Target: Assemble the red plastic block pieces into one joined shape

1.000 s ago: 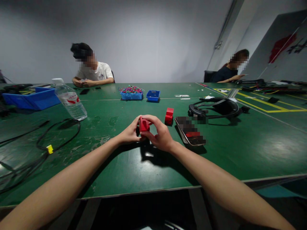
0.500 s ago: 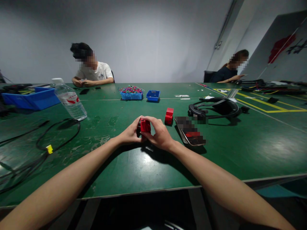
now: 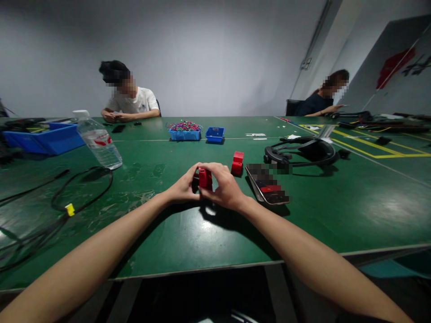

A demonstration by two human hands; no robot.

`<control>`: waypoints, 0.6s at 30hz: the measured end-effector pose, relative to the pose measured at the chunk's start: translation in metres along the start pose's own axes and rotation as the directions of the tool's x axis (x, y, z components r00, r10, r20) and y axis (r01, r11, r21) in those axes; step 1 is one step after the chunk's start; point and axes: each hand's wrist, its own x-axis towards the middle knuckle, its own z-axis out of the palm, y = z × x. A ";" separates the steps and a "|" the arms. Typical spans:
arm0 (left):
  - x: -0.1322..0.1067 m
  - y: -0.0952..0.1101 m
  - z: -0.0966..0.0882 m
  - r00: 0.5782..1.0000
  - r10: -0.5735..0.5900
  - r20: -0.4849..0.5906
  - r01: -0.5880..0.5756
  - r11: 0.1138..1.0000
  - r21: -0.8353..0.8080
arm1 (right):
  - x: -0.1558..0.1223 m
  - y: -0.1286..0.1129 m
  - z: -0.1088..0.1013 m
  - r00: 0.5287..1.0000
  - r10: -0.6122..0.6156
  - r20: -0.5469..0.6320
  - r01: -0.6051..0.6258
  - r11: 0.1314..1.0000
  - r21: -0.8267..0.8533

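Note:
A small red block-shaped plastic part is held up just above the green table between my two hands. My left hand is curled at its left side, fingertips on the upper edge and thumb low down, with a dark gap inside the curve. My right hand grips the part from the right, fingers over the top and thumb beneath; these fingers cover much of it. A second red plastic part stands on the table just beyond my right hand. The exact kind of either part cannot be made out.
Right of my hands lies a phone, with a black headset behind it. A tilted water bottle and black cables are at left. Farther back are a bin of coloured wires, a small blue bin and two seated people.
The red part has turned slightly between my fingers and shifted a touch to the right. My arms and the things on the table stay where they were.

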 end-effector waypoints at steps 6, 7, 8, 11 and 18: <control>0.000 0.001 -0.001 1.000 0.012 0.005 -0.012 1.000 -0.003 | 0.000 0.001 -0.001 1.000 0.008 0.001 -0.008 0.999 0.032; 0.000 0.001 -0.001 1.000 0.011 0.005 -0.011 1.000 0.001 | -0.001 0.001 -0.001 1.000 0.019 0.005 -0.019 0.999 0.035; -0.001 0.001 -0.002 1.000 0.012 0.002 -0.012 1.000 0.004 | -0.001 0.002 0.000 1.000 0.028 0.007 -0.028 0.999 0.038; -0.002 0.000 -0.001 1.000 0.012 0.001 -0.012 1.000 -0.009 | -0.002 0.003 0.002 0.999 0.043 0.003 -0.043 0.998 0.056; -0.002 0.002 0.000 0.999 -0.006 0.032 0.009 0.996 -0.091 | -0.001 0.002 0.002 0.989 0.143 0.039 -0.147 0.978 0.146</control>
